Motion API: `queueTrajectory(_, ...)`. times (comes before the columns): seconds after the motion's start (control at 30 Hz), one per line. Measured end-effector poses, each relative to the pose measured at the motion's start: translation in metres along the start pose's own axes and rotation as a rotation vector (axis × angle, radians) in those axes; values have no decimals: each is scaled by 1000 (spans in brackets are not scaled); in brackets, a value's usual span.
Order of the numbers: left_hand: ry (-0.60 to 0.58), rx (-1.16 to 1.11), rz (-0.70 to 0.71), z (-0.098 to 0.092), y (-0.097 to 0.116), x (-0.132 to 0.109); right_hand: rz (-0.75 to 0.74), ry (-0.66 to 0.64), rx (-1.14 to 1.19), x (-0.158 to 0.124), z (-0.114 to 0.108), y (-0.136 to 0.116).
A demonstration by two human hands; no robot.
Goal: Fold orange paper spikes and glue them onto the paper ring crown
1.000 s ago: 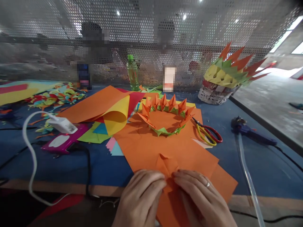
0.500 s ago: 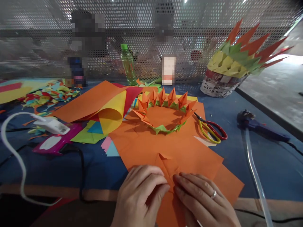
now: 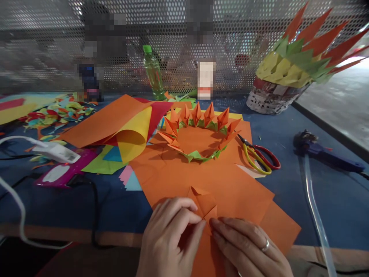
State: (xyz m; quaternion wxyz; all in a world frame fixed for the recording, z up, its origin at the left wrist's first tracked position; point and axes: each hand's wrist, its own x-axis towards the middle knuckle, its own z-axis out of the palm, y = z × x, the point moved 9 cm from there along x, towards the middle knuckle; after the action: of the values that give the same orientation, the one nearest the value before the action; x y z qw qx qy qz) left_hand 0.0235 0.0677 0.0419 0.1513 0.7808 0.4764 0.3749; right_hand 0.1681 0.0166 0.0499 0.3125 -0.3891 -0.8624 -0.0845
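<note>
The left hand (image 3: 172, 235) is pinching the folded orange piece (image 3: 203, 201) between thumb and forefinger, while the right hand (image 3: 250, 241) is resting its fingertips against the piece's right side, the view not showing whether they are gripping. The piece is lying on orange sheets (image 3: 173, 180), the spiked paper ring (image 3: 196, 114) standing beyond.

Folded orange paper (image 3: 204, 202), small and sharply creased, and it's lying on the larger orange sheets (image 3: 184, 175) right at the table's (image 3: 121, 209) near side! The far edge lifts in a slight curl, a pointed flap angles right, and the near end sits between left hand (image 3: 173, 234) and right hand (image 3: 249, 244), fingertips at its creases!
</note>
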Motion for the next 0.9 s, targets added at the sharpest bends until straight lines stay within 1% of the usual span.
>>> queueTrajectory(0.2,-9,10,7,1,3,4,22,47,6,-1,-1,1)
queueTrajectory(0.37,-16,17,12,2,3,2,15,34,27,2,-2,-2)
queueTrajectory(0.57,-16,14,22,2,4,0,75,84,42,3,-7,0)
queueTrajectory(0.7,-20,12,13,2,3,0,34,90,-16,6,-1,-5)
queueTrajectory(0.83,-21,23,7,3,2,-1,95,150,-58,7,2,-2)
queueTrajectory(0.9,-23,22,16,4,3,-1,88,151,-45,8,2,-4)
